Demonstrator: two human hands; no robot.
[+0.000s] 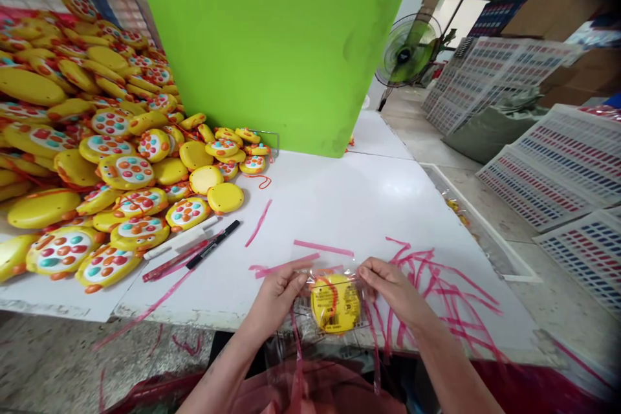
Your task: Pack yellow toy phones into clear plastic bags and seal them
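A clear printed plastic bag (359, 321) with a yellow toy (334, 304) inside hangs between my hands at the table's front edge. My left hand (281, 291) pinches the bag's upper left corner between thumb and fingers. On the other side, my right hand (385, 281) grips the upper right corner the same way. The toy's plain yellow back shows through the film, with an orange-red cord and dark printing over it. Pink strips (436, 284) lie beside my right hand, and more of them hang over the table edge.
Yellow toys with coloured bumps (130, 171) are heaped on the left. A black marker (213, 244) and a white pen (179, 239) lie near them. A green board (272, 45) stands behind. White crates (557, 162) and a fan (407, 52) are at right.
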